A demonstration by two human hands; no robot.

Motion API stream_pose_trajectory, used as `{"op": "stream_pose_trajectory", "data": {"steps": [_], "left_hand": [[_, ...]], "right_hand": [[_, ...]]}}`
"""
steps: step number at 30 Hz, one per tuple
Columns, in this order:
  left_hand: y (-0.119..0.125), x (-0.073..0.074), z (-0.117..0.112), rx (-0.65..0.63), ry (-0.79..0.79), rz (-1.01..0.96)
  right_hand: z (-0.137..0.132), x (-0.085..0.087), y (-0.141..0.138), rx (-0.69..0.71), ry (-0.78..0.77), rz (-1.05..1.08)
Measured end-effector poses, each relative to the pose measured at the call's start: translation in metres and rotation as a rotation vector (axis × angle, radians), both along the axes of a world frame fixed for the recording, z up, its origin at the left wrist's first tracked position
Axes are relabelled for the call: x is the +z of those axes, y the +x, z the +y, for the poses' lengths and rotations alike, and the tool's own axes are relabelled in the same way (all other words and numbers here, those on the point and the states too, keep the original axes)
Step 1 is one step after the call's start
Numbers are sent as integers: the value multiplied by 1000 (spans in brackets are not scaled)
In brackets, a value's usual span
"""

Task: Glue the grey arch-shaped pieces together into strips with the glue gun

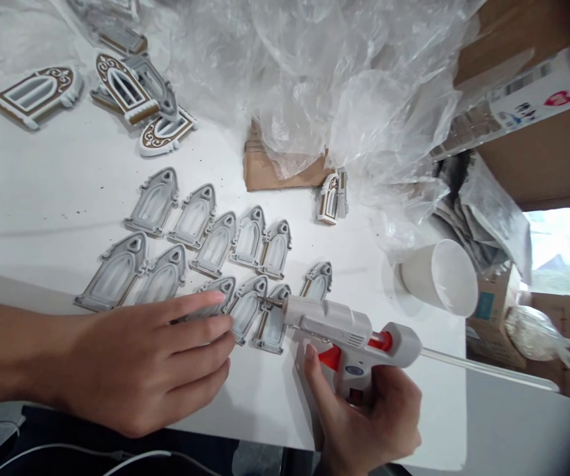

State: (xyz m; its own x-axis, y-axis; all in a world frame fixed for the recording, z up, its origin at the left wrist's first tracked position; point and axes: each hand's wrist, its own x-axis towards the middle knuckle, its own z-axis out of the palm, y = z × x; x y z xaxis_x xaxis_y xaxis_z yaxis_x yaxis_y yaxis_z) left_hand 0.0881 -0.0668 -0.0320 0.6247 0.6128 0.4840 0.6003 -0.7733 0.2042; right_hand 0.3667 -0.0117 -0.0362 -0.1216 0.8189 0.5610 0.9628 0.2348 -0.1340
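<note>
My right hand (371, 416) grips a white hot glue gun (334, 320) with a red trigger and a clear glue stick (493, 371) sticking out of its back. Its nozzle points left, at a small grey arched window frame (248, 307). Fingers stretched out, my left hand (151, 360) lies over the lower row, index fingertip on another arched frame (219, 288); whether it presses down I cannot tell. Several more such frames (153, 201) lie back side up in two rows. One frame (317, 281) sits apart, just above the gun.
White and gold arched frames (37, 96) lie at the upper left, some stacked. Crumpled clear plastic (305, 73) and a cardboard piece (285, 168) cover the back. A white cup (438, 277) stands near the right table edge, with cardboard boxes (563, 149) beyond.
</note>
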Motion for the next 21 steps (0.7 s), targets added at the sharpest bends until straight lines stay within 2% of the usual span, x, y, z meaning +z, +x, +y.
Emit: {"op": "stream_pose_trajectory", "data": {"steps": [5, 15, 21], "left_hand": [[0, -1, -2, 4, -22, 14], [1, 0, -2, 15, -2, 5], [1, 0, -1, 10, 2, -5]], "right_hand": [[-1, -2, 1, -37, 2, -19], [-4, 1, 0, -187, -139, -13], [-5, 1, -1, -221, -132, -9]]}}
